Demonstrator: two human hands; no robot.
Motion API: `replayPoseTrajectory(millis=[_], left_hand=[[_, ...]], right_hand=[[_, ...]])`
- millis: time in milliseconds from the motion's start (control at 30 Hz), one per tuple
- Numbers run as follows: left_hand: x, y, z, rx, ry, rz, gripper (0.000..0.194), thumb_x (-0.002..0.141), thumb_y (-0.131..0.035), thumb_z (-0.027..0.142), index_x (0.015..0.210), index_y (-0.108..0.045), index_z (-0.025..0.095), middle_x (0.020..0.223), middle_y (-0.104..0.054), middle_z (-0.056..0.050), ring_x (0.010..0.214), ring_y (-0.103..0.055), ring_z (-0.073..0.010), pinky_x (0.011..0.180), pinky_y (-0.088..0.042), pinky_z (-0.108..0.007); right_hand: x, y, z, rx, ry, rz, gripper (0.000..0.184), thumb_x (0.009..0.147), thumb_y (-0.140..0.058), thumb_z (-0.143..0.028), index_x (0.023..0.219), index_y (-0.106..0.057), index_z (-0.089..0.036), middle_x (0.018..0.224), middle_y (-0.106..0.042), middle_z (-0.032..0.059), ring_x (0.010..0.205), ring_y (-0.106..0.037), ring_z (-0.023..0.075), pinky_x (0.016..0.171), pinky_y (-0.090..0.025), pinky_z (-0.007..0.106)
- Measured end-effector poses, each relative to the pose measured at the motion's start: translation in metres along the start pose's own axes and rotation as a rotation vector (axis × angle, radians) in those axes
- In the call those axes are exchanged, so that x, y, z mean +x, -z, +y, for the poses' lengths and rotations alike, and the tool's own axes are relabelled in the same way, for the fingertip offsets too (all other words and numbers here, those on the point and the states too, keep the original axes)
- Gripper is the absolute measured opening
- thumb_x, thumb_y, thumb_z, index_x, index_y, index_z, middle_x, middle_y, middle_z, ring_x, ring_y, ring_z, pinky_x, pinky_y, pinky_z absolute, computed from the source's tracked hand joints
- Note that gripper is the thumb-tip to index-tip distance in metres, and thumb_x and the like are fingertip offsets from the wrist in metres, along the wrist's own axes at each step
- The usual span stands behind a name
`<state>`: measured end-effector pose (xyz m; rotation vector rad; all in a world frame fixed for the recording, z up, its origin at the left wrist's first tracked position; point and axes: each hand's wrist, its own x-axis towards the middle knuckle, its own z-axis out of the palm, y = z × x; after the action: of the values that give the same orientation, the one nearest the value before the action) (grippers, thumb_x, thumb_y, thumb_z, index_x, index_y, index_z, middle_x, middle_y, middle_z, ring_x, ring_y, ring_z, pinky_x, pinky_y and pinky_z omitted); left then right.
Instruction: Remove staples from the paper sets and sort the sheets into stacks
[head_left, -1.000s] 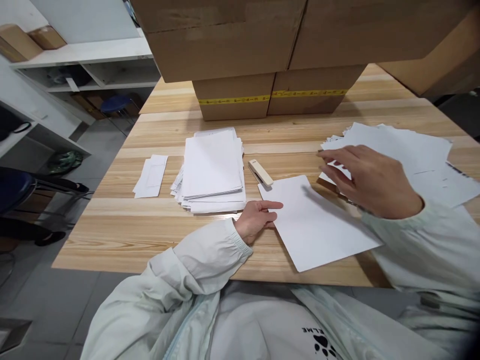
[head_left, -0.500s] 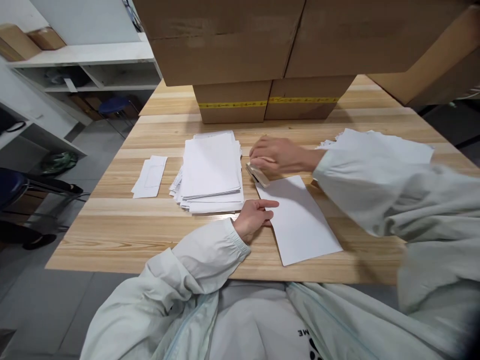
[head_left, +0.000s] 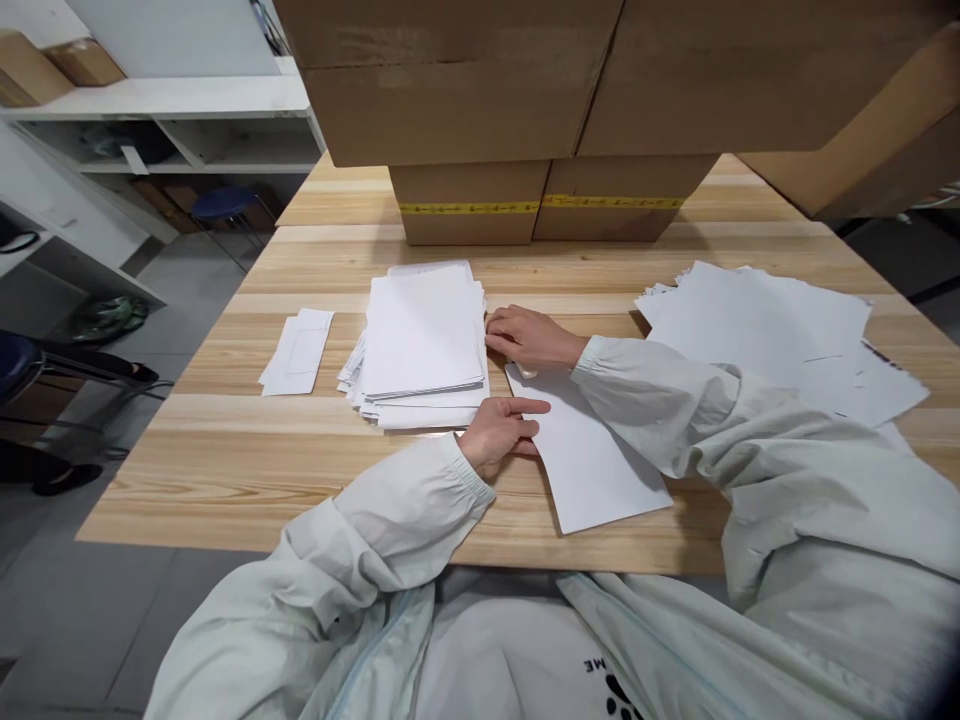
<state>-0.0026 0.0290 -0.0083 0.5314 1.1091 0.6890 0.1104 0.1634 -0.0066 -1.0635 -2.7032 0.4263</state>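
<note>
A white sheet of paper [head_left: 600, 470], perhaps several together, lies at an angle on the table in front of me. My left hand [head_left: 499, 430] grips its left edge, index finger stretched over the top and other fingers at or under the edge. At the far left corner of the paper, my right hand [head_left: 536, 338] is closed over a beige stapler [head_left: 528, 373]. Only a small pale end of the stapler shows below the palm. Just left of both hands stands a stack of white papers [head_left: 424, 335].
Smaller white slips [head_left: 298, 352] lie on the wooden table [head_left: 225, 460] at the left. A loose pile of papers [head_left: 757, 325] is spread at the right, beside my sleeve. Cardboard boxes [head_left: 472, 200] rise at the table's back. A blue stool [head_left: 223, 204] stands beyond the left edge.
My right hand has come down and slightly left with the stapler, now mostly covering it. The right forearm has lowered over the paper, uncovering more of the right-hand pile. My left hand stays nearly in place.
</note>
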Motion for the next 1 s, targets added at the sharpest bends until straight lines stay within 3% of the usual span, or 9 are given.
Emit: replayPoseTrajectory(millis=[133, 267, 533, 667, 733, 833, 900, 1000], left_hand=[[-0.001, 0.001, 0.003, -0.004, 0.025, 0.003, 0.026, 0.072, -0.068, -0.006, 0.094, -0.071, 0.006, 0.067, -0.068, -0.004, 0.059, -0.067, -0.0119, 0.057, -0.062, -0.024], [-0.002, 0.000, 0.004, -0.013, 0.054, 0.008, 0.026, 0.073, -0.064, -0.009, 0.092, -0.072, 0.006, 0.068, -0.069, -0.004, 0.058, -0.067, -0.0116, 0.054, -0.061, -0.023], [0.002, 0.002, 0.002, -0.019, 0.037, -0.003, 0.022, 0.071, -0.068, -0.006, 0.087, -0.073, 0.007, 0.070, -0.071, -0.005, 0.059, -0.068, -0.0119, 0.055, -0.061, -0.023], [0.001, 0.003, -0.001, 0.025, 0.017, -0.037, 0.021, 0.071, -0.068, -0.004, 0.089, -0.073, 0.008, 0.067, -0.069, -0.004, 0.058, -0.067, -0.0118, 0.056, -0.061, -0.024], [-0.004, 0.005, -0.005, 0.078, 0.007, -0.076, 0.022, 0.073, -0.066, -0.003, 0.090, -0.075, 0.008, 0.062, -0.065, -0.002, 0.055, -0.064, -0.0105, 0.057, -0.059, -0.024], [-0.016, 0.008, -0.014, 0.208, -0.064, -0.119, 0.026, 0.078, -0.059, -0.002, 0.091, -0.077, 0.011, 0.053, -0.057, 0.003, 0.047, -0.055, -0.0066, 0.054, -0.053, -0.020], [-0.027, 0.010, -0.020, 0.343, -0.189, -0.132, 0.030, 0.082, -0.054, 0.001, 0.091, -0.080, 0.014, 0.050, -0.055, 0.004, 0.045, -0.048, -0.0059, 0.051, -0.046, -0.018], [-0.042, 0.011, -0.022, 0.490, -0.480, -0.111, 0.032, 0.086, -0.054, 0.006, 0.095, -0.082, 0.019, 0.071, -0.073, -0.002, 0.064, -0.064, -0.0114, 0.066, -0.051, -0.022]], right_hand=[[0.007, -0.004, -0.015, -0.173, -0.152, 0.031, 0.036, 0.101, -0.038, -0.027, 0.088, -0.069, -0.015, 0.105, -0.067, 0.0153, 0.094, -0.056, 0.0271, 0.078, -0.037, 0.038], [0.005, -0.014, -0.021, -0.244, -0.115, 0.106, 0.037, 0.102, -0.036, -0.025, 0.094, -0.070, -0.012, 0.107, -0.068, 0.0170, 0.101, -0.053, 0.0298, 0.084, -0.034, 0.041], [0.002, -0.024, -0.023, -0.184, -0.143, 0.210, 0.041, 0.103, -0.033, -0.028, 0.098, -0.071, -0.012, 0.110, -0.069, 0.0168, 0.106, -0.048, 0.0309, 0.094, -0.031, 0.045], [0.000, -0.006, -0.020, -0.075, -0.170, 0.296, 0.035, 0.101, -0.040, -0.032, 0.097, -0.070, -0.015, 0.116, -0.071, 0.0146, 0.110, -0.052, 0.0311, 0.097, -0.035, 0.046], [-0.017, 0.013, -0.016, -0.011, -0.166, 0.391, 0.029, 0.099, -0.045, -0.032, 0.099, -0.069, -0.017, 0.117, -0.071, 0.0135, 0.113, -0.055, 0.0309, 0.101, -0.036, 0.047], [-0.071, 0.041, -0.009, 0.107, -0.180, 0.497, 0.028, 0.096, -0.052, -0.041, 0.108, -0.068, -0.021, 0.120, -0.070, 0.0112, 0.117, -0.059, 0.0312, 0.106, -0.038, 0.051], [-0.121, 0.048, -0.009, 0.200, -0.334, 0.530, 0.041, 0.089, -0.064, -0.050, 0.122, -0.064, -0.027, 0.130, -0.067, 0.0108, 0.122, -0.058, 0.0324, 0.106, -0.042, 0.051], [-0.189, 0.034, -0.024, 0.480, -0.612, 0.457, 0.066, 0.076, -0.075, -0.058, 0.133, -0.059, -0.028, 0.132, -0.066, 0.0109, 0.115, -0.065, 0.0322, 0.091, -0.056, 0.046]])
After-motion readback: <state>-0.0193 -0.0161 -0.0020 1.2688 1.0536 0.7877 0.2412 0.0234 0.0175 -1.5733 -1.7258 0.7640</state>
